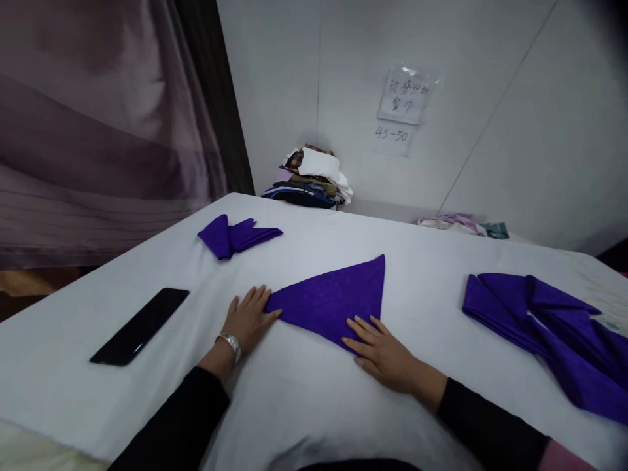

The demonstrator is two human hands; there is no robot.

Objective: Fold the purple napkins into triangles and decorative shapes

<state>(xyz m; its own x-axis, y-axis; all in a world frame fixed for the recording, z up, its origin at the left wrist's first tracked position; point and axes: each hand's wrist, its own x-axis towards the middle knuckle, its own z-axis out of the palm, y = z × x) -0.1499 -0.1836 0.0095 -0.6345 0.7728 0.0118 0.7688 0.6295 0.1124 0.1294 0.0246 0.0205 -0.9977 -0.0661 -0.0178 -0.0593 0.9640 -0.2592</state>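
Note:
A purple cloth napkin (326, 297), folded to a triangle, lies flat in front of me on a white-covered table (304, 392). At its left corner rests my left hand (248, 318), palm down, with the thumb set apart and the fingers stretched out. My right hand (380, 350) lies spread on the napkin's lower right corner, fingers extended over the fabric. Neither hand grips the cloth. Parts of both corners are covered by the fingers.
A folded purple napkin (228, 237) sits at the back left, and more purple cloth (544, 327) lies loosely at the right. A black phone (142, 327) is on the left. Beyond the far edge stands a clothes pile (314, 176) by the wall, with paper signs (403, 98) above.

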